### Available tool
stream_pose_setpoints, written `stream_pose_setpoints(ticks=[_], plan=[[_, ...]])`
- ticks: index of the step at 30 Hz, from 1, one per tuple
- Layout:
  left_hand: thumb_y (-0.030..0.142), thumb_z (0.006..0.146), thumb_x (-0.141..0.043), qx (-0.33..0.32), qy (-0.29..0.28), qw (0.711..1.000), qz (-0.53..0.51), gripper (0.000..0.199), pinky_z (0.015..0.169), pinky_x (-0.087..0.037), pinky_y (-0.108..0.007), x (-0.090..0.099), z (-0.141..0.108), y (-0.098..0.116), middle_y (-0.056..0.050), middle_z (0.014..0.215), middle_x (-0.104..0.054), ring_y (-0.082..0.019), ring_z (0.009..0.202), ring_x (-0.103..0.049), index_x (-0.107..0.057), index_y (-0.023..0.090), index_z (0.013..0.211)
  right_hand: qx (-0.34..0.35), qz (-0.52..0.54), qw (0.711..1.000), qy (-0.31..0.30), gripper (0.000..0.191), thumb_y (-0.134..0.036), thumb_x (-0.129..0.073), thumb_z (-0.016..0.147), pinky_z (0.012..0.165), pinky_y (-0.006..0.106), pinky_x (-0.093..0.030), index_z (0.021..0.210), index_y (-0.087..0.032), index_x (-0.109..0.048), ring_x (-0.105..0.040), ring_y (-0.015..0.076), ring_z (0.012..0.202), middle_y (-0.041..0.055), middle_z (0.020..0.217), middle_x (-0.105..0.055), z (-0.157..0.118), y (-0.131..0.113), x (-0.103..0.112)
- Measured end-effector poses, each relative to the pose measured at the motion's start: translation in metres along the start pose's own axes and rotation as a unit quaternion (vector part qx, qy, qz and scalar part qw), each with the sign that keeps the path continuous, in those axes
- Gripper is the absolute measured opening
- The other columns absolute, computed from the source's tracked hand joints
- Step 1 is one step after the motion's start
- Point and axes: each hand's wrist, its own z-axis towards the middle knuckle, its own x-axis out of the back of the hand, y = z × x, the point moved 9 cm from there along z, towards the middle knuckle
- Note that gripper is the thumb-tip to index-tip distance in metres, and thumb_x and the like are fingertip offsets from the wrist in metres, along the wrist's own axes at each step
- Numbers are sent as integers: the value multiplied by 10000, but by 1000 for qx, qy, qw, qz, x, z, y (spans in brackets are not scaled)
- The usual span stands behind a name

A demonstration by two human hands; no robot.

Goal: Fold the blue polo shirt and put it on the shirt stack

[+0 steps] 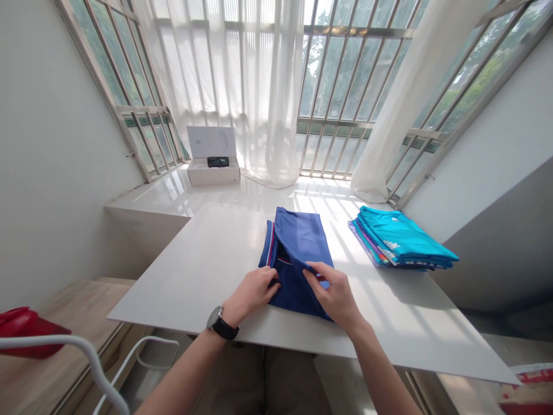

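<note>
A dark blue garment (305, 233) with a red and white stripe along its left side lies partly folded on the white table (194, 276). My left hand (258, 286), below a black wristwatch, pinches the garment's lower left edge. Between the thumb and fingers of my right hand (330, 288) is the edge of the upper layer, lifted a little so that a dark gap shows beneath it. A stack of folded clothes (406, 239), bright blue on top, sits to the right of the garment, apart from both hands.
An open white box (213, 173) with a black device (218, 162) stands on the window ledge behind the table. White curtains hang at the barred window. At the lower left are a white metal frame (82, 346) and a red item (30, 331).
</note>
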Motion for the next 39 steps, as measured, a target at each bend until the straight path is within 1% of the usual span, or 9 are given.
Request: stream_pose_setpoints(ticks=[6, 11, 14, 17, 20, 23, 26, 30, 39], plan=[[229, 863, -635, 46, 69, 997, -5, 51, 672, -459, -264, 3, -5, -11, -37, 892, -638, -180, 765, -627, -657, 189, 838, 84, -86, 988, -93, 209, -202, -539, 963, 809, 319, -561, 1084, -219, -708, -695, 203, 901, 59, 1002, -743, -20, -23, -45], [142, 866, -539, 57, 65, 984, -157, 160, 660, -495, -258, 9, -13, -31, -5, 779, -678, -162, 698, -644, -659, 181, 965, 85, -130, 964, -218, 256, -141, -535, 949, 856, 367, -572, 1129, -217, -701, -675, 234, 981, 74, 1097, -732, -44, -22, -93], [200, 935, -493, 73, 125, 973, -182, 225, 726, -541, -285, 30, -29, -36, -50, 973, -715, -174, 806, -679, -642, 187, 1103, 68, -89, 953, -281, 340, -187, -574, 941, 983, 385, -539, 1273, -223, -634, -637, 242, 1131, 82, 1268, -679, -55, -26, -94], [210, 977, -465, 29, 191, 974, -117, 226, 860, -541, -345, 48, -43, -6, -77, 1116, -676, -201, 984, -653, -625, 206, 1136, 44, -8, 947, -318, 396, -266, -557, 968, 1070, 345, -486, 1364, -266, -559, -594, 201, 1232, 53, 1378, -617, -58, -26, -75], [206, 969, -528, -66, 142, 987, -43, 175, 950, -511, -410, 31, -46, 40, -48, 1111, -672, -230, 1080, -608, -648, 254, 1086, -5, -9, 966, -257, 304, -305, -496, 994, 1055, 341, -493, 1269, -270, -621, -608, 191, 1204, 52, 1314, -648, -49, 3, -38], [159, 930, -585, -88, 109, 990, 2, 141, 953, -513, -448, 9, -48, 54, -31, 1072, -683, -254, 1093, -599, -665, 257, 992, -55, -104, 980, -161, 292, -325, -480, 984, 1031, 427, -508, 1179, -227, -674, -624, 244, 1162, 108, 1242, -666, -42, 47, -2], [128, 932, -550, -45, 146, 988, -21, 155, 953, -531, -402, 4, -53, 35, -49, 1109, -665, -235, 1100, -607, -660, 236, 943, -61, -167, 973, -146, 280, -339, -508, 960, 1021, 472, -514, 1114, -231, -716, -625, 274, 1152, 126, 1231, -661, -48, 75, 9], [239, 942, -556, 75, 228, 970, -32, 150, 923, -548, -415, 13, -65, 0, -85, 1116, -659, -252, 1052, -638, -639, 221, 1066, -34, -184, 976, -113, 268, -345, -521, 954, 1012, 454, -532, 1106, -255, -722, -619, 265, 1160, 118, 1233, -656, -60, 79, 5], [348, 924, -516, 199, 178, 953, -144, 179, 785, -555, -342, 22, -72, -39, -50, 929, -740, -235, 878, -718, -614, 248, 1035, -8, -187, 977, -103, 260, -310, -596, 909, 959, 389, -574, 1136, -272, -718, -655, 253, 1101, 103, 1224, -662, -79, 44, -16]])
